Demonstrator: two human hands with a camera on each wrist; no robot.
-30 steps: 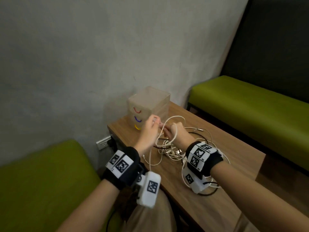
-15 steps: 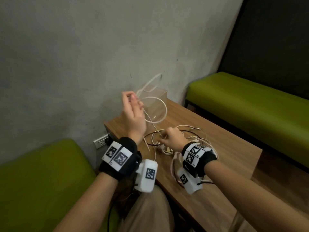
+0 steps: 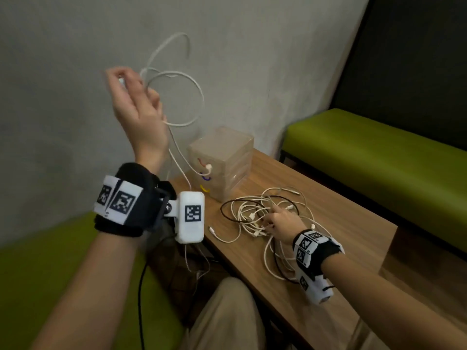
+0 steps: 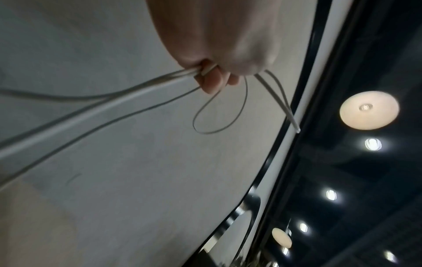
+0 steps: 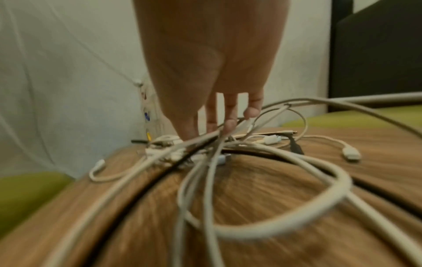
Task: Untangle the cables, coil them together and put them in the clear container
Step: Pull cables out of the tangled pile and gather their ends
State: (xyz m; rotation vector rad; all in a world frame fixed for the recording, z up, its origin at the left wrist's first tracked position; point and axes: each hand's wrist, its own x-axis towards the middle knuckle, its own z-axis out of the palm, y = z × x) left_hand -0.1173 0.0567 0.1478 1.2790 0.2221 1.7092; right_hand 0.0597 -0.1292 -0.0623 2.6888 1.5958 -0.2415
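Observation:
My left hand (image 3: 129,97) is raised high by the wall and pinches a white cable (image 3: 177,97). The cable's loops hang from the fingers (image 4: 212,79), and its plug end (image 3: 208,167) dangles in front of the clear container (image 3: 227,152). That white cable (image 4: 114,101) trails down and away in the left wrist view. A tangle of white and black cables (image 3: 262,213) lies on the wooden table (image 3: 341,223). My right hand (image 3: 278,221) is low over the tangle, its straight fingertips (image 5: 228,122) touching the cables (image 5: 262,189).
The clear container, a small box with red, blue and yellow handles, stands at the table's far left corner against the grey wall. Green benches (image 3: 379,152) flank the table. A loose white cable end (image 3: 222,236) lies near the table's left edge.
My left hand has risen well above the table, drawing the white cable up out of the tangle. My right hand has dropped onto the pile on the table.

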